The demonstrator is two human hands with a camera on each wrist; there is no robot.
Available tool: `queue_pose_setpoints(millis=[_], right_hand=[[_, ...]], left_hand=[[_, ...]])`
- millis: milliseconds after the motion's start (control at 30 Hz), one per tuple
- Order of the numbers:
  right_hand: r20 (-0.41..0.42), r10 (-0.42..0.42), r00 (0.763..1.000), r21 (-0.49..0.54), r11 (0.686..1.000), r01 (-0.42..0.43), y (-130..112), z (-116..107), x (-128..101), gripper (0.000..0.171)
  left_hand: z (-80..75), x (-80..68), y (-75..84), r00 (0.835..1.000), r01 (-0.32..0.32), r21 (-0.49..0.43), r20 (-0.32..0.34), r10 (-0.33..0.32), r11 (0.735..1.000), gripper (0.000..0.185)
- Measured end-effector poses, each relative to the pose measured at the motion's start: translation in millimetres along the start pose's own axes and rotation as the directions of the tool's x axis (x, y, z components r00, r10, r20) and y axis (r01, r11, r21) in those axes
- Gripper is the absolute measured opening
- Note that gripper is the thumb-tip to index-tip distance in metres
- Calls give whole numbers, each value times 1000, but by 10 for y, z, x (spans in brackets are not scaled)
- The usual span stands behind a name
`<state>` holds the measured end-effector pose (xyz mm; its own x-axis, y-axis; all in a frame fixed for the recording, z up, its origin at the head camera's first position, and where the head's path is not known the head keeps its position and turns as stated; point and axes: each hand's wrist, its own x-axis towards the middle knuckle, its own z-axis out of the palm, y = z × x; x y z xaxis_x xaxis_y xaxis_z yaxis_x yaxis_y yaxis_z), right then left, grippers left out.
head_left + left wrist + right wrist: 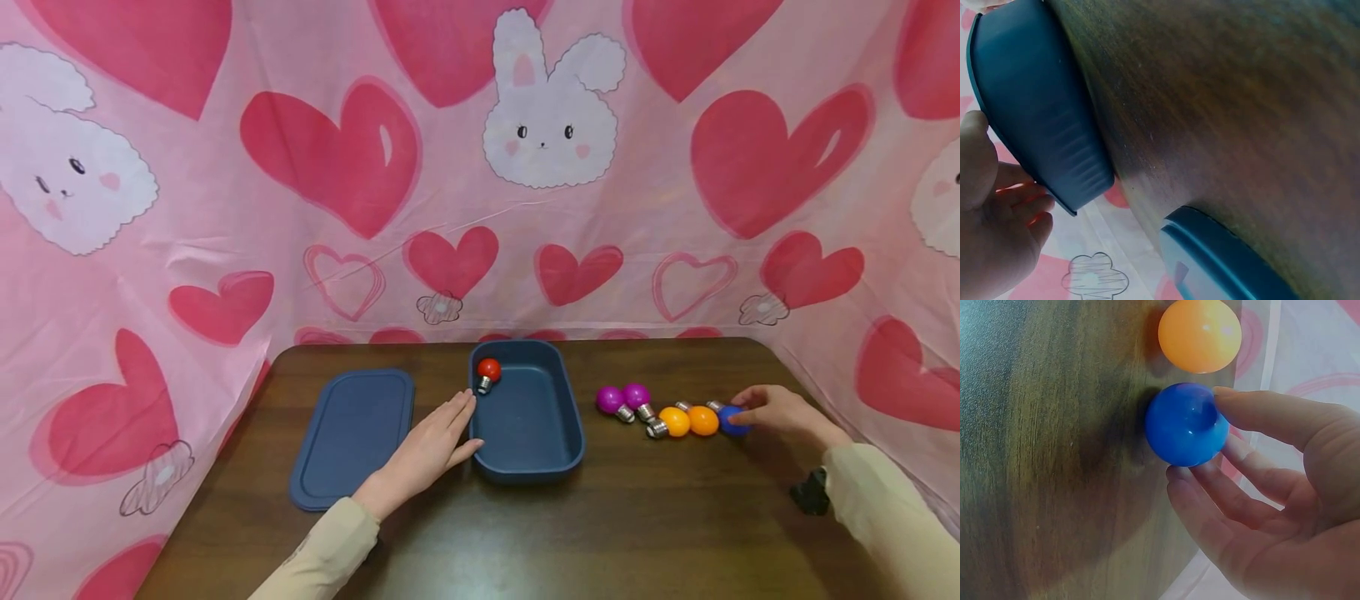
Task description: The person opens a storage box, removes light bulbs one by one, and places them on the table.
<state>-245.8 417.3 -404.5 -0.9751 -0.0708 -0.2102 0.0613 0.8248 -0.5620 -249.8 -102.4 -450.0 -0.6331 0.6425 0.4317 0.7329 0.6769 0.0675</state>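
My right hand [783,412] pinches a blue light bulb [729,419] at the right end of a group of bulbs. In the right wrist view, the thumb lies on one side of the blue globe and the fingertips on the other. The left hand [423,446] rests with straight fingers against the left rim of a dark blue rectangular box [528,433]. Inside that box, near its back left corner, lies a red bulb [489,370] with a silver screw base. Beside the blue bulb are an orange bulb [703,421] and a yellow-orange bulb [674,422].
Two purple bulbs [610,400] lie between the box and the orange ones. Silver screw bases [682,406] show behind the orange globes. A flat dark blue lid [352,442] lies left of the box on the brown wooden table [600,533]. Pink patterned cloth [465,200] hangs behind.
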Motion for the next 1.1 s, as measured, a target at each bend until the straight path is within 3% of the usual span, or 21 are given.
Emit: queue_pose_setpoints(millis=[933, 1100], right_hand=[[-18, -27, 999, -30, 999, 27, 24, -47, 15, 48], [-2, 13, 1000, -10, 1000, -13, 21, -47, -4, 50]], left_hand=[[-9, -1, 2, 999, 22, -13, 25, -21, 1000, 65], [-4, 3, 0, 999, 26, -6, 34, -26, 1000, 65]])
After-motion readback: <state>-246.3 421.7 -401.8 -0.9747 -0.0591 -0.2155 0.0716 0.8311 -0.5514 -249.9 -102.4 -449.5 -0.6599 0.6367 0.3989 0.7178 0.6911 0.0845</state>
